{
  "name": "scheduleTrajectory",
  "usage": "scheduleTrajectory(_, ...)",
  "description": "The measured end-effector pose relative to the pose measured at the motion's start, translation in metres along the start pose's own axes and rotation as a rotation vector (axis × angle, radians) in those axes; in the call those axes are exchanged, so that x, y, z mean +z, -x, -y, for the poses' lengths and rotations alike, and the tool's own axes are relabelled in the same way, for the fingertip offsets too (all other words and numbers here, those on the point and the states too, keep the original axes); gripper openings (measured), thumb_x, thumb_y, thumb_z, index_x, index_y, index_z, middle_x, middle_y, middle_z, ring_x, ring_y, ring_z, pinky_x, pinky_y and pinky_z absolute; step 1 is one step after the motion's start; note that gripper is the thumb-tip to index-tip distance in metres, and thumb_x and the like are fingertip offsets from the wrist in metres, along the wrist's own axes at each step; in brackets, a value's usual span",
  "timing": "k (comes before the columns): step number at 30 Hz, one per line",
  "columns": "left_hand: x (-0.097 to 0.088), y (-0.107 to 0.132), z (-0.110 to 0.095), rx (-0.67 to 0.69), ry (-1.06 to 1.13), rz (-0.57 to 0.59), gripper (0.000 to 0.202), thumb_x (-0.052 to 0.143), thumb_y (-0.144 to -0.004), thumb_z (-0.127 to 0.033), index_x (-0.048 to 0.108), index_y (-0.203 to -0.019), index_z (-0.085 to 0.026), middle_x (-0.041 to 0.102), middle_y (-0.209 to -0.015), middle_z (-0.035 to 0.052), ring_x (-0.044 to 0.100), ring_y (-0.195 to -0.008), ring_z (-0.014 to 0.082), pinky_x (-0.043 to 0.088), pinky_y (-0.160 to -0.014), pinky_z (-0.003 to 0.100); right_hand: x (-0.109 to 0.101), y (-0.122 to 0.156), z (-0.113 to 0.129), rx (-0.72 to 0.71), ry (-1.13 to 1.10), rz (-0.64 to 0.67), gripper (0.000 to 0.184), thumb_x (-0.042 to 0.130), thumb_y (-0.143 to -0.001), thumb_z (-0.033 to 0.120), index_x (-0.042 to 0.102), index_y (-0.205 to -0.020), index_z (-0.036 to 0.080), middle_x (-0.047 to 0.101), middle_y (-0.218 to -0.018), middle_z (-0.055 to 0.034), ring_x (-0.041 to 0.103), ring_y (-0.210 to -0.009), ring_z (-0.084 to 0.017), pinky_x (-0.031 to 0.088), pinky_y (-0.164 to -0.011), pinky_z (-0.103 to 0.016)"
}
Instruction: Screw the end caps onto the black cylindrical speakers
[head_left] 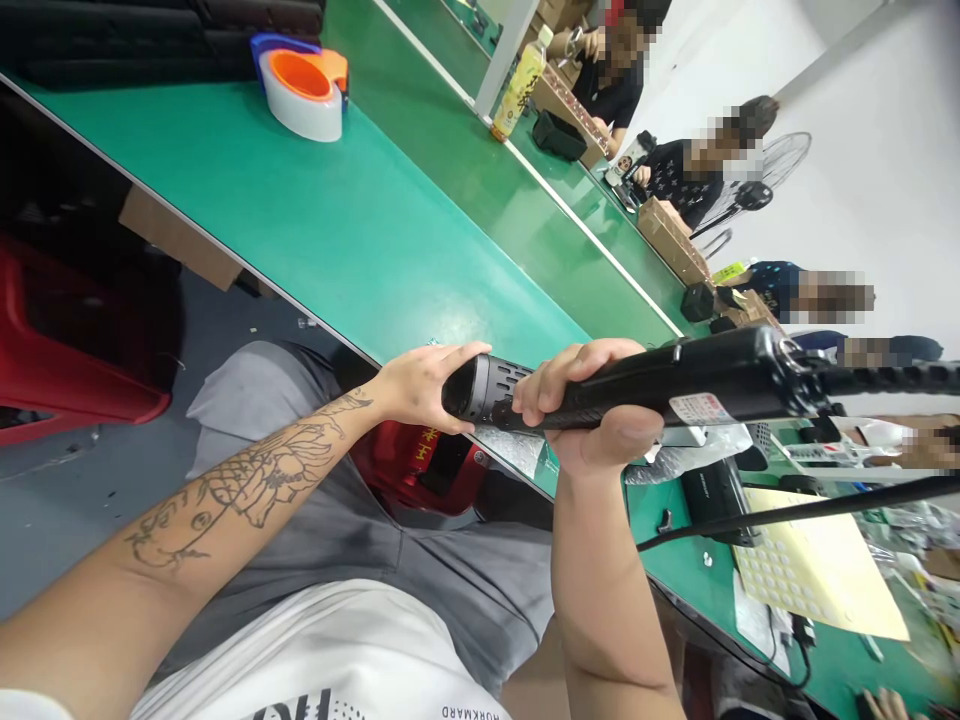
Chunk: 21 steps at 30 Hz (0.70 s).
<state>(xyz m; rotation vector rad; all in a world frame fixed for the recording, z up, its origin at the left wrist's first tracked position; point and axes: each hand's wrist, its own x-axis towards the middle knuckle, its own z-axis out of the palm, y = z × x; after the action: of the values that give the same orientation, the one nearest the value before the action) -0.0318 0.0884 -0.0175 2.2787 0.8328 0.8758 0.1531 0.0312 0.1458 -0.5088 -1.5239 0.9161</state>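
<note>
I hold a long black tube-shaped device (675, 385) level over the edge of the green table (360, 240). My right hand (585, 405) is wrapped round its middle, thumb underneath. My left hand (420, 385) grips the slotted round end (480, 385) of the device, fingers closed over it. A white label (701, 408) sits on the device's side. Its far end carries a black ribbed rod (892, 378) running off to the right.
An orange and white tape dispenser (304, 85) stands at the back left. A drink bottle (519, 88), cardboard boxes (671, 240) and several seated people line the far side. A yellow sheet (810, 560), plastic bags and a black box (712, 490) lie at right. Red crate (67, 340) on the floor.
</note>
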Motion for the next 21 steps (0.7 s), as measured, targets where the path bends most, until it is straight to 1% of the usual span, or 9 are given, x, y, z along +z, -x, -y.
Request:
scheduleTrajectory(4, -0.001, 0.000, 0.000, -0.012, -0.004, 0.007, 0.124, 0.111, -0.080, -0.056, 0.051, -0.183, -0.023, 0.086, -0.152, 0.0153, 0.087, -0.136, 0.0392, 0.065, -0.117, 0.045, 0.003, -0.001, 0.003, 0.034, -0.015, 0.016, 0.046, 0.098, -0.098, 0.069, 0.080, -0.091, 0.028, 0.068, -0.063, 0.0038, 0.059, -0.043, -0.016, 0.057, -0.046, -0.033)
scheduleTrajectory(7, 0.000, 0.000, -0.001, -0.015, -0.003, 0.011, 0.124, 0.111, -0.080, -0.055, 0.051, -0.183, -0.022, 0.085, -0.154, 0.0165, 0.086, -0.137, 0.0393, 0.064, -0.118, 0.045, 0.005, 0.003, 0.003, 0.055, -0.028, -0.027, 0.049, 0.099, -0.096, 0.069, 0.078, -0.089, 0.026, 0.069, -0.063, 0.0045, 0.060, -0.043, -0.015, 0.059, -0.049, -0.032)
scheduleTrajectory(10, 0.001, 0.001, -0.001, -0.026, -0.009, 0.010, 0.125, 0.111, -0.078, -0.055, 0.050, -0.183, -0.025, 0.085, -0.154, 0.0148, 0.086, -0.136, 0.0389, 0.065, -0.118, 0.044, 0.007, 0.009, 0.001, 0.091, 0.006, -0.097, 0.055, 0.099, -0.093, 0.075, 0.075, -0.088, 0.026, 0.067, -0.062, 0.0055, 0.060, -0.043, -0.014, 0.060, -0.051, -0.031)
scheduleTrajectory(12, 0.001, 0.001, 0.000, -0.041, -0.012, 0.007, 0.125, 0.111, -0.078, -0.055, 0.050, -0.184, -0.024, 0.085, -0.152, 0.0143, 0.086, -0.135, 0.0390, 0.065, -0.117, 0.045, 0.007, 0.011, 0.002, 0.133, 0.057, -0.169, 0.062, 0.098, -0.089, 0.083, 0.073, -0.088, 0.026, 0.066, -0.061, 0.0062, 0.058, -0.043, -0.014, 0.060, -0.052, -0.032)
scheduleTrajectory(14, 0.001, 0.003, 0.001, -0.050, -0.008, 0.002, 0.125, 0.110, -0.080, -0.057, 0.049, -0.184, -0.022, 0.085, -0.150, 0.0155, 0.086, -0.134, 0.0396, 0.065, -0.118, 0.046, 0.005, 0.011, 0.007, 0.154, 0.093, -0.240, 0.067, 0.097, -0.085, 0.090, 0.072, -0.088, 0.027, 0.064, -0.059, 0.0067, 0.057, -0.042, -0.014, 0.061, -0.051, -0.033)
scheduleTrajectory(16, 0.006, 0.008, 0.001, -0.040, -0.008, -0.021, 0.125, 0.108, -0.082, -0.063, 0.049, -0.183, -0.021, 0.084, -0.153, 0.0172, 0.084, -0.135, 0.0407, 0.065, -0.120, 0.048, -0.002, 0.010, 0.019, 0.132, 0.102, -0.291, 0.067, 0.096, -0.085, 0.091, 0.073, -0.090, 0.028, 0.064, -0.059, 0.0068, 0.058, -0.042, -0.016, 0.061, -0.050, -0.034)
scheduleTrajectory(17, 0.010, 0.013, 0.000, -0.030, -0.020, -0.053, 0.125, 0.107, -0.083, -0.067, 0.048, -0.183, -0.022, 0.083, -0.155, 0.0183, 0.083, -0.136, 0.0419, 0.065, -0.123, 0.051, -0.008, 0.010, 0.026, 0.100, 0.106, -0.322, 0.067, 0.094, -0.086, 0.092, 0.074, -0.092, 0.028, 0.063, -0.058, 0.0072, 0.058, -0.041, -0.016, 0.060, -0.048, -0.034)
scheduleTrajectory(19, 0.028, 0.029, -0.007, -0.009, -0.084, -0.180, 0.128, 0.104, -0.085, -0.075, 0.045, -0.185, -0.022, 0.079, -0.161, 0.0213, 0.080, -0.143, 0.0459, 0.061, -0.131, 0.060, -0.026, 0.010, 0.044, 0.044, 0.162, -0.427, 0.066, 0.084, -0.093, 0.094, 0.073, -0.097, 0.029, 0.060, -0.058, 0.0082, 0.058, -0.040, -0.017, 0.058, -0.046, -0.034)
scheduleTrajectory(21, 0.053, 0.052, -0.023, 0.013, -0.167, -0.354, 0.131, 0.100, -0.091, -0.079, 0.037, -0.190, -0.022, 0.075, -0.165, 0.0248, 0.075, -0.151, 0.0499, 0.054, -0.139, 0.069, -0.053, 0.012, 0.060, -0.022, 0.315, -0.607, 0.066, 0.074, -0.100, 0.094, 0.072, -0.100, 0.029, 0.058, -0.059, 0.0090, 0.057, -0.041, -0.017, 0.056, -0.045, -0.033)
